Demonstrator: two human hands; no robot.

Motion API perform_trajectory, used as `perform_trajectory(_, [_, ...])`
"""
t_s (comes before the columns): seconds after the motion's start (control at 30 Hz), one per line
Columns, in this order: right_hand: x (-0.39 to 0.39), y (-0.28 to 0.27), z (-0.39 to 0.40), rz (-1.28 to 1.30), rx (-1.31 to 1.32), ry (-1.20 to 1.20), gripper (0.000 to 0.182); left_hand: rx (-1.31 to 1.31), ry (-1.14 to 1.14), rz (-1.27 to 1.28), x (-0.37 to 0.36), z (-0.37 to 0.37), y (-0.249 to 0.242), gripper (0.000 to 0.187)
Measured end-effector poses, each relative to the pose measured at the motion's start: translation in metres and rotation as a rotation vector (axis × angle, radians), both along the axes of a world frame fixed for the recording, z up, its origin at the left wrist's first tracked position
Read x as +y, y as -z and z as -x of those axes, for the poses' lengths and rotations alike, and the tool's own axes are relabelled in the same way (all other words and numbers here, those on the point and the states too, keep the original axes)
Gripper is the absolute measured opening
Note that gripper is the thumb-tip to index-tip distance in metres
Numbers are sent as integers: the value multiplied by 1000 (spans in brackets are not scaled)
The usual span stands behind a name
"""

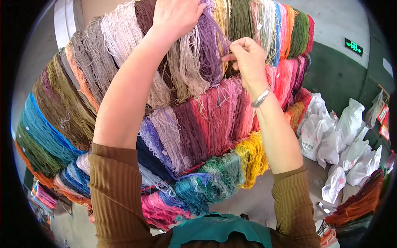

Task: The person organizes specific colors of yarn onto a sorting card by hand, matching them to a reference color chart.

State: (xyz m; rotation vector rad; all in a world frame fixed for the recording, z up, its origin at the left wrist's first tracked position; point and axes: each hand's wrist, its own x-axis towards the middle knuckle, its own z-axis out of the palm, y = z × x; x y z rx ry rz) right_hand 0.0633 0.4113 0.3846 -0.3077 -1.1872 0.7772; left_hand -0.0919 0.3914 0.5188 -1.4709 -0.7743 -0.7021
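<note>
My right hand (249,58) pinches some strands of purple yarn (210,53) between thumb and fingers, pulling them a little out to the right of their hank. The purple hank hangs in the upper row of the rack. At the top edge of the view is my left hand (178,16), beside the upper part of the same purple hank. Most of its fingers are cut off by the frame, so its grip is hidden. Beige yarn (190,68) hangs left of the purple, and dark olive yarn (241,20) to its right.
More hanks hang in tiers below, among them pink yarn (221,111), teal yarn (192,194) and yellow yarn (252,161). White plastic bags (331,132) are piled on the right. Rust-orange yarn (357,200) lies at the lower right. A green exit sign (353,47) is on the wall.
</note>
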Motion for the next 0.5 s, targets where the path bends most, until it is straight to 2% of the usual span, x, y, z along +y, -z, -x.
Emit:
perform_trajectory(0.03, [-1, 0, -1, -48, -72, 128, 5, -2, -11, 5, 2, 1, -1, 39])
perform_trajectory(0.17, [-12, 1, -19, -26, 163, -288, 5, 1, 30, -32, 6, 2, -1, 38])
perform_trajectory(0.27, [-15, 0, -28, 120, 385, -570, 4, -2, 16, -25, 6, 3, 0, 39])
perform_trajectory(0.3, [-14, 4, -31, 125, 343, -616, 5, 14, 14, -41, 7, 4, 0, 39])
perform_trajectory(0.4, [-15, 12, -42, 102, 137, -650, 5, 49, -15, -79, 9, 6, 0, 42])
perform_trajectory(0.5, [-38, 25, -36, 173, -107, -239, 7, 54, -86, -104, 10, 6, 1, 44])
